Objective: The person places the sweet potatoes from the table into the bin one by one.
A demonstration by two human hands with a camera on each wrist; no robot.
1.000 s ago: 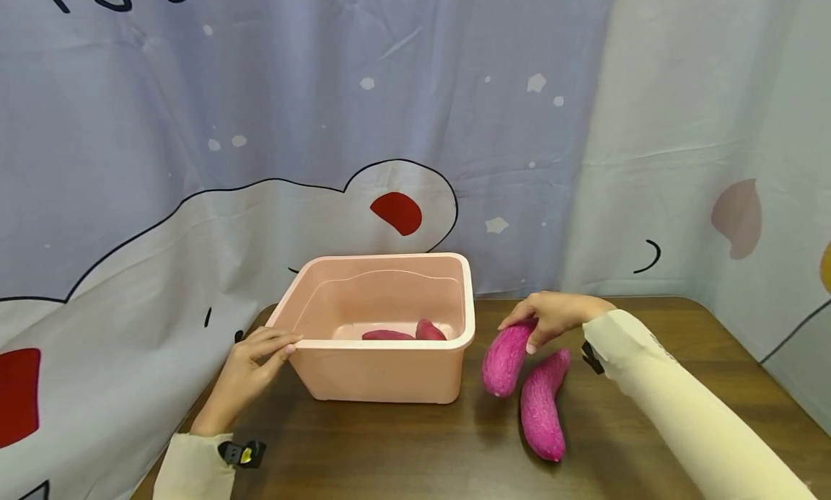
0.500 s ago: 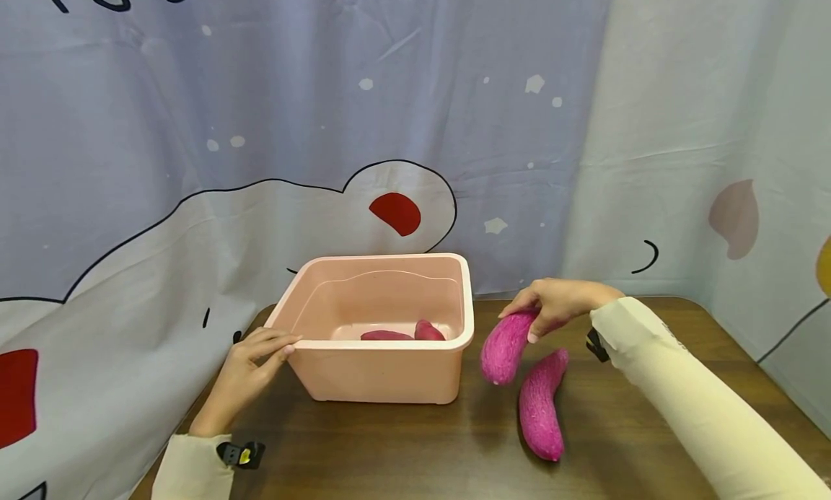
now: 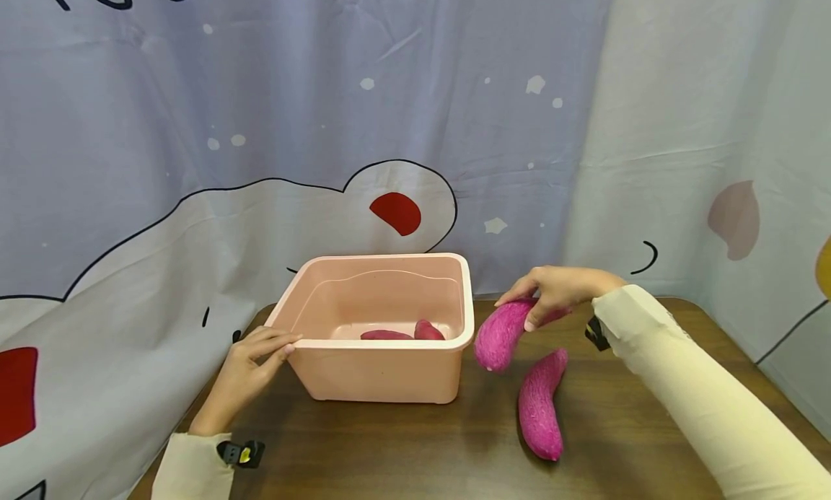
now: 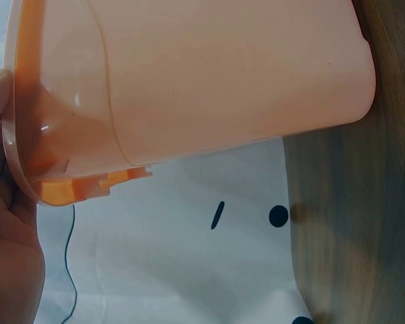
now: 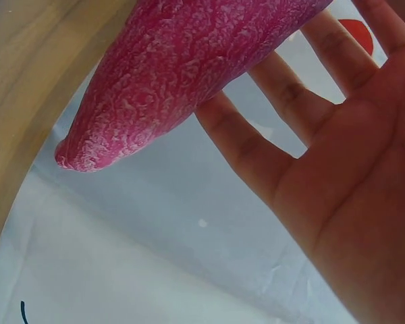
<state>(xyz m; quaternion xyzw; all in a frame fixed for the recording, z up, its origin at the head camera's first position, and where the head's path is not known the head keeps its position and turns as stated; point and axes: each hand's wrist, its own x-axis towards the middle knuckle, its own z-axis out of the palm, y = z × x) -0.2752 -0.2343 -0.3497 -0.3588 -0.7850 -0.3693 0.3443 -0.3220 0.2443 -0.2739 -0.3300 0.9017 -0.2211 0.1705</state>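
Note:
A magenta, rough-skinned sweet potato [image 3: 503, 334] is held above the table by my right hand [image 3: 563, 292], thumb on the near side and fingers over the top. In the right wrist view its tapered end [image 5: 115, 128] juts out past the fingers. Below it, a second curved sweet potato [image 3: 542, 406] lies on the table. My left hand [image 3: 245, 374] grips the near left corner of a pink plastic tub [image 3: 383, 374] by its rim, and the left wrist view has the thumb on that rim. Inside the tub lie two reddish pieces [image 3: 428, 330], partly hidden by the front wall.
The brown wooden table [image 3: 402, 449] carries the tub left of centre. Right behind its back edge hangs a printed blue and white curtain [image 3: 519, 139], which also runs along the left and right sides.
My right hand has lifted the sweet potato upward and slightly left, nearer the tub's right side, and its tail end now shows. The left hand and tub have stayed put.

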